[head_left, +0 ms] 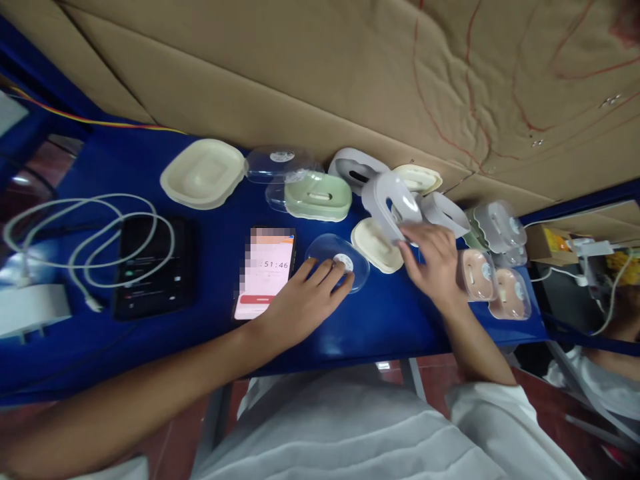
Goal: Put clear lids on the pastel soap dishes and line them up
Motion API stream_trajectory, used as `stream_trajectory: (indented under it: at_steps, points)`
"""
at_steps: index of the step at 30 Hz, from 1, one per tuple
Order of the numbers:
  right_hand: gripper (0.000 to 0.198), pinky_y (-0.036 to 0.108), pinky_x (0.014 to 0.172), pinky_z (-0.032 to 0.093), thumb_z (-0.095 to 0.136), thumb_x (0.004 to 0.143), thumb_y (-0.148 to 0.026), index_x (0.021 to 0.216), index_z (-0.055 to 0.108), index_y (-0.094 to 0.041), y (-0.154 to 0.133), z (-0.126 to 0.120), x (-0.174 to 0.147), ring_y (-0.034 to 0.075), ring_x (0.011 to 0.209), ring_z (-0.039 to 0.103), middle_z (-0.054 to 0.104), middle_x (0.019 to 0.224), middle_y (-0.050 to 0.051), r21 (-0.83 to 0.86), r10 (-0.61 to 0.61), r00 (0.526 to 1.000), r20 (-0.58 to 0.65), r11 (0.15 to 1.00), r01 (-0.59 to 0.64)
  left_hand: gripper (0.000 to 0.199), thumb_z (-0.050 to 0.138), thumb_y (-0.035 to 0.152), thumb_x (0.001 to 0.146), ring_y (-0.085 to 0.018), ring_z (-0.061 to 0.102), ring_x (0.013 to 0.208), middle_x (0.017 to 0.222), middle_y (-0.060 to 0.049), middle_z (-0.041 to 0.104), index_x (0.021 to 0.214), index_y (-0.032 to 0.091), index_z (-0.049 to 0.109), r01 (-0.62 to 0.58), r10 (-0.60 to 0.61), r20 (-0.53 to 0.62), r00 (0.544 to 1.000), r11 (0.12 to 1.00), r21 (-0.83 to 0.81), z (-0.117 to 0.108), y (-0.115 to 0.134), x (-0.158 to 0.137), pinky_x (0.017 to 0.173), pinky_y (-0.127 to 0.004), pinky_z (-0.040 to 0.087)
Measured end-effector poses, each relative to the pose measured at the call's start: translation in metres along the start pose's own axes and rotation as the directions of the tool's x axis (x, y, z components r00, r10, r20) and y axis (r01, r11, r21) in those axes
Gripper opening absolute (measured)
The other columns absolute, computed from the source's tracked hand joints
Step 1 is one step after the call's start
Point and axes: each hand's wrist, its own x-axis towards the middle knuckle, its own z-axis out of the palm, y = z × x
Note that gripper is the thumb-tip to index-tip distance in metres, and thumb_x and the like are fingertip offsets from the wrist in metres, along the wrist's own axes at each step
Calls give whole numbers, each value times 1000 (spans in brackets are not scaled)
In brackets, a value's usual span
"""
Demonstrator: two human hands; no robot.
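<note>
My left hand (310, 293) is over a clear plastic lid (361, 270) with a round sticker, its curled fingers resting on the lid. In my right hand (434, 257) is a pale grey plastic box shell (381, 203) with an oval opening, tilted and raised off the table, pinched at its lower edge. Just below that shell lies a cream plastic base (373, 247). Behind it stands another grey shell (350, 163), and a grey ring-shaped piece (445, 210) sits beyond my right fingers. A green box (320, 197) is up and left of the clear lid.
A phone (265, 273) showing a timer lies left of my left hand. Further left are a cream tray stack (203, 173), a black device (153, 267) and a white cable with charger (35, 310). Pink boxes (477, 273) with clear lids stand at right. Brown board (250, 73) borders the blue table.
</note>
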Motion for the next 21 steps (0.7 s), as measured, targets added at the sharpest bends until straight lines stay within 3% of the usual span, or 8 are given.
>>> stream_trajectory:
  at_steps: [4,9,13,18,21]
  points:
    - [35,44,106,52,65,105,-22,139,68,-26,-11,-15,-44,27,115,77,81,122,8,33,-4,997,81,999,1,41,56,7,101,-34,69,118,135,-20,71,139,10,70,33,-33,10,999,999,8,2,-3,1,98,-48,60]
    - [56,50,121,43,63,108,-36,161,50,-22,-14,8,-43,32,144,63,68,152,15,-7,-19,975,223,1000,21,39,56,8,102,-35,69,121,139,-22,70,137,11,72,78,-78,5,997,997,-8,2,-1,3,99,-50,61]
    - [51,48,116,45,63,109,-33,158,53,-24,-14,10,-44,31,136,69,73,145,13,-36,2,975,221,999,6,39,56,8,102,-35,70,120,142,-22,69,138,11,72,117,-117,8,993,993,-5,4,-2,5,99,-50,61]
    - [55,49,112,48,72,102,-25,155,57,-26,-21,-8,-83,32,130,73,77,140,10,15,6,984,175,1000,-9,41,56,10,105,-34,69,124,144,-20,68,144,13,67,184,-184,13,983,983,-1,5,-5,7,104,-50,59]
    - [63,51,110,50,76,99,-22,158,56,-30,-29,-17,-105,33,125,76,79,137,8,90,-34,984,175,996,18,45,58,16,107,-33,66,132,148,-16,66,151,18,61,85,-87,-23,996,994,-73,2,-1,5,112,-50,54]
